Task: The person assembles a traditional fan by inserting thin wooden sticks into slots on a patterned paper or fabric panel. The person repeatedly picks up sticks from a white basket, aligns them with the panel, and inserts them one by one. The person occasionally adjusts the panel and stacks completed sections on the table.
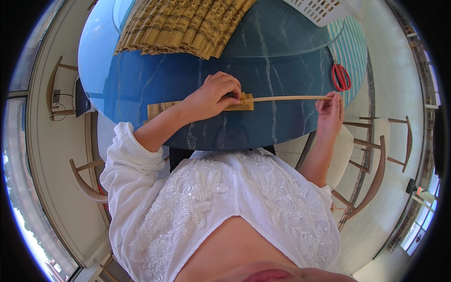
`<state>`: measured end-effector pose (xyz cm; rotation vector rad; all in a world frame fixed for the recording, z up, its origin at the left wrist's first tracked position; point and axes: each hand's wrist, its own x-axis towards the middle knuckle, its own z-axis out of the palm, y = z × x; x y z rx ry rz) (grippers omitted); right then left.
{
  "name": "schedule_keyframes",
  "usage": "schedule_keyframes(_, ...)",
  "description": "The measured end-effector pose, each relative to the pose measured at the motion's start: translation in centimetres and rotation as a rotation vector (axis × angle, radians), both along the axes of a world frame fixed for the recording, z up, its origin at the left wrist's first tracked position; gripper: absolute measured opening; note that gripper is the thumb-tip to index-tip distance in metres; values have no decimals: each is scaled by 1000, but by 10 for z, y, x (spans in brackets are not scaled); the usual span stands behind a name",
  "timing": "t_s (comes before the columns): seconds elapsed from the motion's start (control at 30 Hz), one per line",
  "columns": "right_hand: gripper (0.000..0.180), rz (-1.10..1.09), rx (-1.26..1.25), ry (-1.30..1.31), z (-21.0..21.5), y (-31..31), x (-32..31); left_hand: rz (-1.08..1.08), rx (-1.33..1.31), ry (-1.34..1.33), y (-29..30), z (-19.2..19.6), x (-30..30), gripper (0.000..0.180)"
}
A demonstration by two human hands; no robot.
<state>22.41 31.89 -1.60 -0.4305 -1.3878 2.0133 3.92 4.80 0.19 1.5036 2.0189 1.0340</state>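
A narrow folded strip of tan patterned paper (162,108) lies near the front edge of a round blue marble-look table (263,70). My left hand (217,94) presses down on the strip's right end, fingers curled over it. From that end a thin pale band (291,98) runs rightward. My right hand (330,109) pinches the band's far end at the table's right edge and holds it taut, level with the tabletop.
A large stack of pleated tan paper (183,26) lies at the table's far side. Red-handled scissors (341,77) rest at the right, near a striped teal cloth (352,42) and a white basket (319,9). Wooden chairs (376,160) stand around the table.
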Motion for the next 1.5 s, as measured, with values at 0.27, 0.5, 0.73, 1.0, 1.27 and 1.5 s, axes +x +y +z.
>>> schedule_keyframes(0.27,24,230,31,-87,7,-67,-23,-2,-13,-13,2,22,9,12)
schedule_keyframes(0.5,24,175,4,73,5,-77,-20,339,277,285,-26,41,24,18)
schedule_keyframes(0.73,24,203,-102,161,5,-79,-17,367,100,-705,-60,9,72,22)
schedule_keyframes(1.0,26,335,-113,127,6,-100,-15,625,597,-988,-49,-16,69,24)
schedule_keyframes(1.27,27,371,-121,112,3,-116,-15,655,693,-1138,-54,-17,70,19)
schedule_keyframes(1.5,27,417,-127,104,4,-132,-22,668,796,-1110,-54,-19,68,16)
